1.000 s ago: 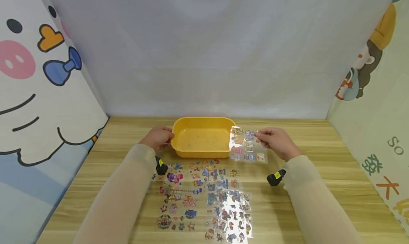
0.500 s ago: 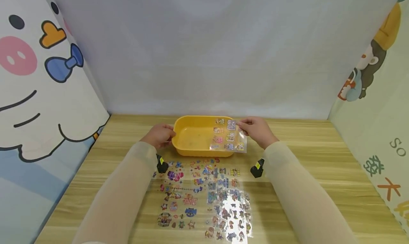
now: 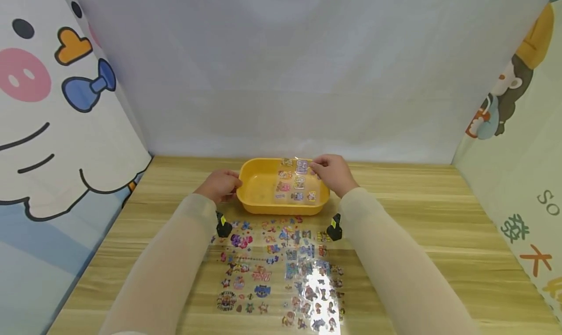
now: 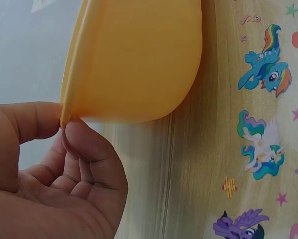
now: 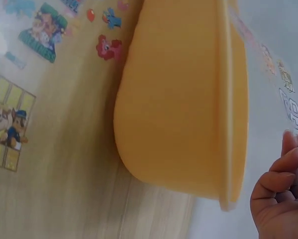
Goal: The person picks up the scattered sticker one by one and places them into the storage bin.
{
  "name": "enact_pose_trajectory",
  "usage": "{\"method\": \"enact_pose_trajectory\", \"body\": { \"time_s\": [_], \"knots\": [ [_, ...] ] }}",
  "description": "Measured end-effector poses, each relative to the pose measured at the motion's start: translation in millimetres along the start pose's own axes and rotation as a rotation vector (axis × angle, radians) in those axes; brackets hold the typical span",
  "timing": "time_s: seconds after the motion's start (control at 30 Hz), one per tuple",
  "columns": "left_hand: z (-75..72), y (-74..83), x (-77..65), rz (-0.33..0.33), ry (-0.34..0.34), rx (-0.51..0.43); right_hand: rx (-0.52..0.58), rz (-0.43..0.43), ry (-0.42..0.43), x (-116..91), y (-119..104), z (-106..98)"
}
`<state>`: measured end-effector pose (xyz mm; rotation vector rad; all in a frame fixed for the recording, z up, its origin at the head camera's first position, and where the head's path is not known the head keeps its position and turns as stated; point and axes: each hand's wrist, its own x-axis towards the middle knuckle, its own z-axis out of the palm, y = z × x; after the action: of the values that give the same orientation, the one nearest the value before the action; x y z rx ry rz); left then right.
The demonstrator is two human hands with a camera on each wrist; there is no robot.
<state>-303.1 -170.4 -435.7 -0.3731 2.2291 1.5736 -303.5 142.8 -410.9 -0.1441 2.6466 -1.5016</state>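
A yellow plastic basin (image 3: 281, 210) sits at the back middle of the wooden table. My left hand (image 3: 218, 185) pinches its left rim; in the left wrist view the thumb and index finger (image 4: 91, 142) grip the basin's edge from both sides. Between the thumb and fingers of my right hand (image 3: 334, 174) is the right edge of a clear sticker sheet (image 3: 299, 183) printed with letters and cartoon figures. The sheet hangs over the right half of the basin's opening. From the right wrist, the fingers (image 5: 275, 184) show beyond the basin's rim.
Several more clear sticker sheets (image 3: 262, 276) lie side by side and partly overlapping on the table (image 3: 421, 218) in front of the basin. Glare covers part of the right ones. A white cloth (image 3: 285, 81) hangs behind the table, with printed panels at both sides.
My right hand has carried the sticker sheet leftward from beside the basin to over its opening. The left hand keeps its hold on the rim, and the basin stays nearly in place.
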Motion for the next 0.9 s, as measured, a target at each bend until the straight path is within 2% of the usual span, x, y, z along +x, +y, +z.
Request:
{"method": "enact_pose_trajectory", "body": {
  "time_s": [0.17, 0.37, 0.57, 0.9],
  "knots": [
    [-0.3, -0.7, 0.3, -0.009, 0.013, 0.003, -0.052, -0.003, -0.014, -1, -6, 11],
    [-1.2, -2.4, 1.5, -0.006, 0.019, 0.009, -0.164, -0.021, -0.015, 2, -12, 28],
    [-2.6, -3.2, 1.3, 0.001, 0.015, 0.007, -0.271, -0.033, -0.028, 7, -7, 44],
    [0.5, 1.7, -5.1, 0.016, 0.004, 0.012, -0.393, -0.035, -0.051, 12, 1, 43]
  ]
}}
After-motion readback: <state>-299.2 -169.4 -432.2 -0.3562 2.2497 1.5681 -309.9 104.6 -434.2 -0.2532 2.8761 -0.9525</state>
